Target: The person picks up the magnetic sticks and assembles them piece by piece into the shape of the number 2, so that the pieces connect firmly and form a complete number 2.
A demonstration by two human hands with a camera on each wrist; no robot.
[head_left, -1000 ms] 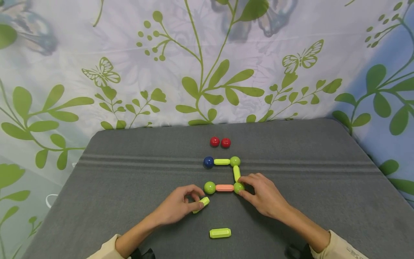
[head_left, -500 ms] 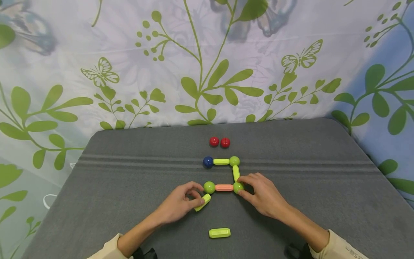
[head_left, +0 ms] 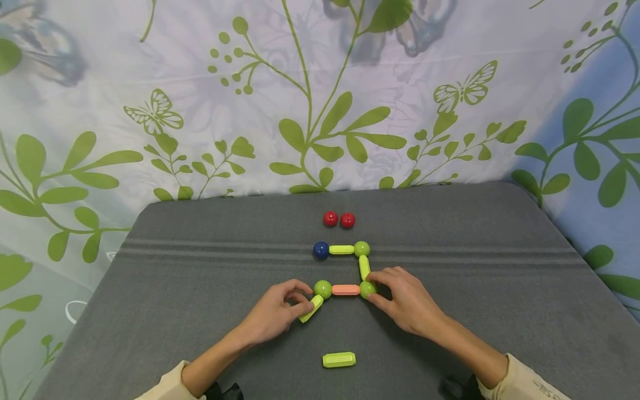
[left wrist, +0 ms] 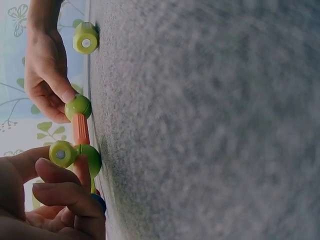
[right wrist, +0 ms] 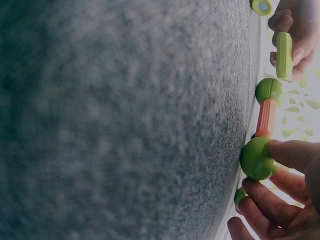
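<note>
The left hand (head_left: 272, 314) pinches a green rod (head_left: 311, 309) between thumb and fingertips, its far tip touching or just short of the left green ball (head_left: 323, 289), at about 7 o'clock from it. The right hand (head_left: 407, 300) grips the right green ball (head_left: 368, 289) at the other end of the orange rod (head_left: 346, 289).

From that ball a second green rod (head_left: 364, 267) runs toward 12 o'clock to a top green ball (head_left: 362, 248); a third green rod (head_left: 342, 249) leads on to 9 o'clock, ending at a blue ball (head_left: 321, 250).

The pieces look like light, stiff, smooth plastic. The balls would likely roll, so pinching a rod mid-length seems the surest hold.

Two red balls (head_left: 339, 219) lie touching at 12 o'clock, and a spare rod (head_left: 339, 359) at 6 o'clock, all on the grey worktop (head_left: 200, 278). No containers are in view.
</note>
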